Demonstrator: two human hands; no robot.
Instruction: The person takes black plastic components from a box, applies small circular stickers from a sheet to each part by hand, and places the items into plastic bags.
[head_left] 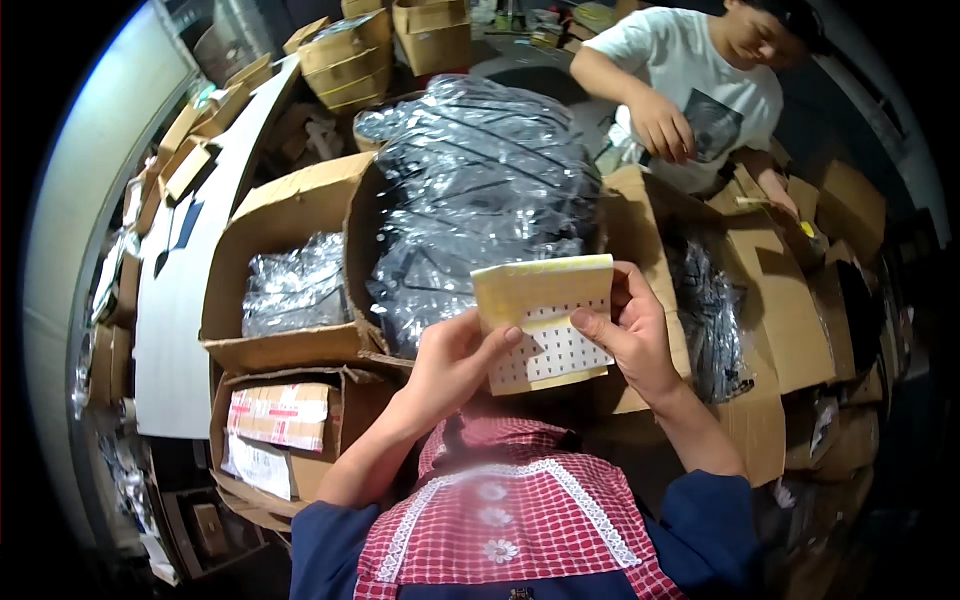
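Yellow-white label sheet (550, 350), between left grip (448, 352) and right grip (640, 335), both pinching its side edges

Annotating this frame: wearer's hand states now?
Left hand: closed, holding the yellow-and-white label sheet by its left side.
Right hand: closed, holding the sheet's right side.
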